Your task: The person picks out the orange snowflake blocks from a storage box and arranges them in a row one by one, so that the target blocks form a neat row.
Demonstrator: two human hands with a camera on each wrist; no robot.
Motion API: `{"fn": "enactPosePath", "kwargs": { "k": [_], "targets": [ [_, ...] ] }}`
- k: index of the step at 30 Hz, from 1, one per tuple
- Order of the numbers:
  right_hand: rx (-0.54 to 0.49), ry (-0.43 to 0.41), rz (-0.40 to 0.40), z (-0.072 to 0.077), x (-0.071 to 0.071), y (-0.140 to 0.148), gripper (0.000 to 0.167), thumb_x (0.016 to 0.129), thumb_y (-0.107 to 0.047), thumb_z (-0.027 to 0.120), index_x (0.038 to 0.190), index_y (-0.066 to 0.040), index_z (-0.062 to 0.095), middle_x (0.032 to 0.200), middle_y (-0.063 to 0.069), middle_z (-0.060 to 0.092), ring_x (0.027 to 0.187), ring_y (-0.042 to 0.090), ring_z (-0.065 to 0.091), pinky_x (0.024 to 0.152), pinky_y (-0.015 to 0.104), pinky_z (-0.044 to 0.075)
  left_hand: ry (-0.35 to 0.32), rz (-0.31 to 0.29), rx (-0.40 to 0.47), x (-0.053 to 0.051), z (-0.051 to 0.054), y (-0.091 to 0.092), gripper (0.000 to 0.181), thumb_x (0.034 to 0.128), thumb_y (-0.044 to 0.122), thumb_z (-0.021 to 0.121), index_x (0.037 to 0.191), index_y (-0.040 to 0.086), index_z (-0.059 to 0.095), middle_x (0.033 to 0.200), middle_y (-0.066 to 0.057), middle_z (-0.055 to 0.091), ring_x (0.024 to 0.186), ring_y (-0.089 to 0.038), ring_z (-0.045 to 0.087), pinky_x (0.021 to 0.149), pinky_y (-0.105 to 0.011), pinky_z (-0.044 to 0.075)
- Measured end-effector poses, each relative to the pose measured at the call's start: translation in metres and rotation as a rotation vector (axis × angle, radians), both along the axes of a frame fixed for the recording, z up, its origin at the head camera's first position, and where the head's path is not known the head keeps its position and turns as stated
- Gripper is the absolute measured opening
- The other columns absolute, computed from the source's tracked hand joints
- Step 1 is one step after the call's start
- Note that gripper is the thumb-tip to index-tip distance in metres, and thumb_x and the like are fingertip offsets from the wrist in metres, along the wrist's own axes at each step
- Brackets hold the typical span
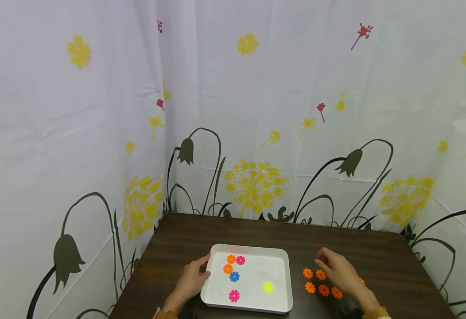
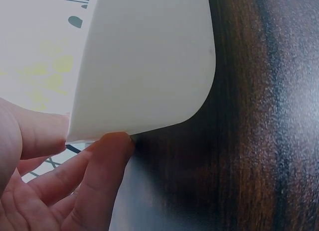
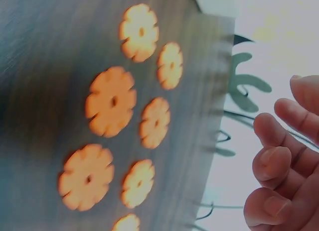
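At the left side of a white tray [image 1: 253, 305] is my left hand [image 1: 189, 280], thumb and fingers gripping the rim. The left wrist view shows the tray's side [image 2: 144, 66] pinched at its edge. Flower-shaped discs lie in the tray: orange [image 1: 227, 269], pink [image 1: 234, 296], blue [image 1: 234, 276], yellow-green [image 1: 268, 287] and pale clear ones [image 1: 262, 261]. Above the table, right of the tray, hovers my right hand [image 1: 338, 270], its fingers loosely bent and holding nothing visible. Several orange flower discs [image 3: 110, 101] lie on the table beside and below it, some partly hidden.
A dark wooden table [image 1: 217, 230] carries everything. Behind and around it hangs a white curtain [image 1: 217, 88] with printed flowers. A dark object [image 1: 351, 312], hard to make out, is at my right wrist.
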State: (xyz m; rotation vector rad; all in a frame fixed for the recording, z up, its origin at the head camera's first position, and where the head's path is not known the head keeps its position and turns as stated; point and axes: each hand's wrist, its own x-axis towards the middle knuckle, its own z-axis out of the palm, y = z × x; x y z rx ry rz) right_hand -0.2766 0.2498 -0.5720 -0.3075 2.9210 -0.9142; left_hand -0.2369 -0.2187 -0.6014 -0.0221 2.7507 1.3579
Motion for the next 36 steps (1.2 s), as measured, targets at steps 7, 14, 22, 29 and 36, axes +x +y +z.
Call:
{"fn": "enactPosePath", "kwargs": {
  "k": [7, 14, 22, 29, 36],
  "targets": [
    [-0.042, 0.008, 0.043, 0.002, -0.009, -0.026, 0.016, 0.103, -0.029, 0.070, 0.115, -0.018, 0.068, 0.089, -0.004, 0.070, 0.070, 0.007, 0.057, 0.062, 0.028, 0.048, 0.001, 0.000, 0.002, -0.001, -0.001, 0.000, 0.058, 0.0937, -0.006, 0.071, 0.149, -0.005, 0.056, 0.134, -0.032, 0.066, 0.089, -0.022, 0.072, 0.074, -0.039, 0.063],
    [-0.040, 0.040, 0.118, 0.003, -0.011, -0.049, 0.015, 0.103, -0.027, 0.069, 0.115, -0.018, 0.068, 0.089, -0.008, 0.070, 0.071, 0.003, 0.057, 0.062, 0.026, 0.048, -0.011, -0.012, 0.007, -0.001, -0.002, -0.001, 0.058, 0.0938, -0.007, 0.071, 0.149, -0.006, 0.054, 0.136, -0.034, 0.065, 0.089, -0.022, 0.073, 0.074, -0.038, 0.063],
    [-0.045, 0.061, 0.193, 0.004, -0.015, -0.069, 0.015, 0.104, -0.027, 0.069, 0.115, -0.017, 0.068, 0.082, -0.014, 0.062, 0.067, 0.003, 0.053, 0.060, 0.025, 0.046, 0.009, -0.016, -0.001, -0.002, 0.000, 0.000, 0.057, 0.0939, -0.007, 0.070, 0.149, -0.007, 0.055, 0.135, -0.033, 0.065, 0.088, -0.022, 0.072, 0.072, -0.037, 0.062],
    [-0.051, 0.085, 0.220, 0.004, -0.020, -0.086, 0.012, 0.103, -0.032, 0.069, 0.113, -0.025, 0.067, 0.080, -0.013, 0.060, 0.065, 0.003, 0.051, 0.059, 0.024, 0.044, 0.035, -0.010, -0.019, -0.001, 0.001, 0.001, 0.056, 0.0932, -0.006, 0.070, 0.147, -0.007, 0.056, 0.131, -0.031, 0.068, 0.082, -0.018, 0.069, 0.068, -0.034, 0.059],
    [-0.060, 0.092, 0.250, 0.005, -0.026, -0.105, 0.011, 0.104, -0.029, 0.068, 0.114, -0.022, 0.068, 0.078, -0.011, 0.057, 0.062, 0.005, 0.049, 0.055, 0.025, 0.042, 0.047, -0.009, -0.035, -0.001, 0.001, 0.002, 0.055, 0.0926, -0.005, 0.071, 0.146, -0.007, 0.058, 0.128, -0.029, 0.071, 0.094, -0.024, 0.070, 0.077, -0.042, 0.061]
  ]
}}
